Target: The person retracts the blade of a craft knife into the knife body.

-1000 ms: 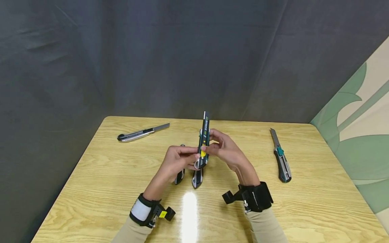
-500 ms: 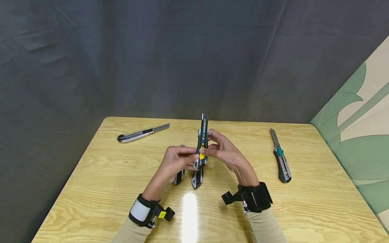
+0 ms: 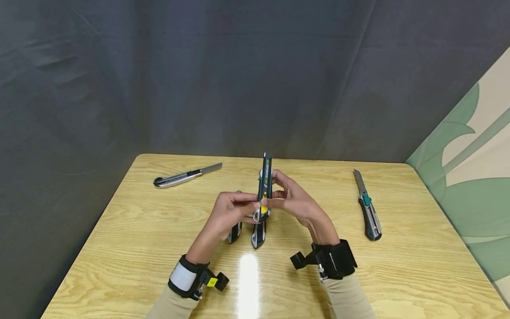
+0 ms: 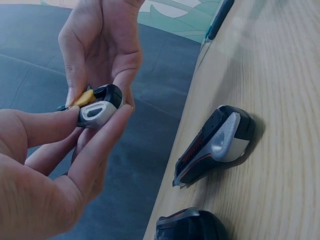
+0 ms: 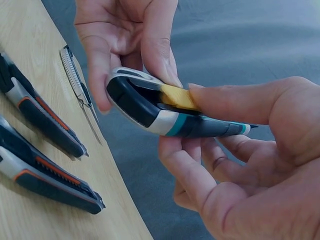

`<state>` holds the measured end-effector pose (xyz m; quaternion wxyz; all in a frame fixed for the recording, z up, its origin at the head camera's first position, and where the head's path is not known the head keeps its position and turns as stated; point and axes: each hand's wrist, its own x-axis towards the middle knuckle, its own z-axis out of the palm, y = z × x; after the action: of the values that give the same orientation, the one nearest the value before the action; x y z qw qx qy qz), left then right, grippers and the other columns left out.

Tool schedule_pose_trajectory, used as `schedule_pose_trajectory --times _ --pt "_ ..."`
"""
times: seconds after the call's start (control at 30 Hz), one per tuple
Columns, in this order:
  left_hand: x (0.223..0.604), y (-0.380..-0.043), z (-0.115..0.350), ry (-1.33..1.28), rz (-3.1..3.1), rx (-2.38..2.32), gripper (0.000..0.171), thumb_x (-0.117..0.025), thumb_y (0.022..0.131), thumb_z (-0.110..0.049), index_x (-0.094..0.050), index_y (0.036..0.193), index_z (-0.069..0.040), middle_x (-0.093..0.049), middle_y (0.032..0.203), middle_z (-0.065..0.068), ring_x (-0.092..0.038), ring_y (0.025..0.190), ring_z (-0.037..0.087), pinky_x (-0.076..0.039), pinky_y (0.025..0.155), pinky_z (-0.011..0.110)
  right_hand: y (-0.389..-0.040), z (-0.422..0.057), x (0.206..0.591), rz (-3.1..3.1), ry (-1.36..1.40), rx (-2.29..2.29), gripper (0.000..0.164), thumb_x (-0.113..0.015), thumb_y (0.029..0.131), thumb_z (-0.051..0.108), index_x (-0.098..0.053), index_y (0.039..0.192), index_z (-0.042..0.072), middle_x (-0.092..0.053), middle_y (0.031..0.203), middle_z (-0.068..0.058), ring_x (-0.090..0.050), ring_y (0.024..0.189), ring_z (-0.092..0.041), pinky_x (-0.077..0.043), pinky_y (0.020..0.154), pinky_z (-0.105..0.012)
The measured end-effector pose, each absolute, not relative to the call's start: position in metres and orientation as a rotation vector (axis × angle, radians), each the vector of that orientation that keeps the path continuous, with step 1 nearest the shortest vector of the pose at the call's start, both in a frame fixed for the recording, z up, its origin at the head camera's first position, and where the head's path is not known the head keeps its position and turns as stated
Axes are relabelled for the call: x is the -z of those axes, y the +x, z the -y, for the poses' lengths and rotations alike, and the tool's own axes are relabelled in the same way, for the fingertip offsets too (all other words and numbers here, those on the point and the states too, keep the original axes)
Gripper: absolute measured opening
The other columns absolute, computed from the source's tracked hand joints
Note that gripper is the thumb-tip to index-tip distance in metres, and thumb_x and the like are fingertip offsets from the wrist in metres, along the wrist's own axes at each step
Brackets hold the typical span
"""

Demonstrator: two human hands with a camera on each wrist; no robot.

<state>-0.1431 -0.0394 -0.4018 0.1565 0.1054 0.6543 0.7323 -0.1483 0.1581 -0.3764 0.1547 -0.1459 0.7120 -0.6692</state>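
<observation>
Head view: above the tabletop (image 3: 418,248), the left grip (image 3: 229,213) pinches one end of the utility knife (image 3: 265,177); the right grip (image 3: 299,201) clasps its body, thumb (image 5: 225,104) on the slider (image 5: 176,97). Working the slider seems the step; next likely wants steady thumb pressure.

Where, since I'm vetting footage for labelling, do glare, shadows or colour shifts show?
Head view: white glare streak on the table, toward the bottom edge; left wrist view: soft shadow beside one orange-trimmed utility knife; right wrist view: the curtain looks paler and bluer than in the head view.
</observation>
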Motion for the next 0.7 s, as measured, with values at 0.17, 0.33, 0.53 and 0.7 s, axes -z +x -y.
schedule_pose_trajectory --times 0.17,0.33,0.53,0.7 --pt "0.4036 -0.1432 0.0399 0.311 -1.864 -2.105 0.023 -0.068 0.085 -0.005 -0.070 0.107 -0.002 -0.062 0.104 0.021 -0.067 0.082 0.031 -0.063 0.065 0.038 -0.1478 -0.1571 0.3773 -2.056 -0.420 1.890 0.057 -0.068 0.082 -0.001 -0.041 0.129 0.014 -0.044 0.125 -0.015 -0.060 0.096 -0.035 -0.057 0.072 -0.036" --pt "0.4052 -0.1436 0.0399 0.322 -1.863 -2.104 0.023 -0.068 0.084 -0.005 -0.070 0.108 -0.001 -0.062 0.105 0.022 -0.067 0.082 0.032 -0.063 0.064 0.039 -0.1473 -0.1574 0.3784 -2.070 -0.410 1.878 0.056 -0.069 0.082 0.000 -0.041 0.129 0.015 -0.044 0.128 -0.014 -0.060 0.097 -0.033 -0.057 0.074 -0.039" --pt "0.4067 -0.1424 0.0386 0.333 -1.881 -2.083 0.023 -0.068 0.084 -0.004 -0.071 0.107 -0.002 -0.061 0.106 0.022 -0.067 0.079 0.032 -0.063 0.064 0.038 -0.1468 -0.1593 0.3798 -2.053 -0.425 1.851 0.062 -0.070 0.081 0.000 -0.043 0.134 0.019 -0.043 0.131 -0.017 -0.060 0.092 -0.035 -0.056 0.075 -0.042" --pt "0.4071 -0.1424 0.0382 0.340 -1.908 -2.074 0.023 -0.069 0.083 -0.003 -0.071 0.106 -0.003 -0.062 0.105 0.022 -0.067 0.078 0.030 -0.063 0.063 0.036 -0.1451 -0.1579 0.3799 -2.030 -0.424 1.838 0.062 -0.071 0.080 0.002 -0.044 0.133 0.019 -0.053 0.112 -0.024 -0.062 0.085 -0.036 -0.055 0.074 -0.044"
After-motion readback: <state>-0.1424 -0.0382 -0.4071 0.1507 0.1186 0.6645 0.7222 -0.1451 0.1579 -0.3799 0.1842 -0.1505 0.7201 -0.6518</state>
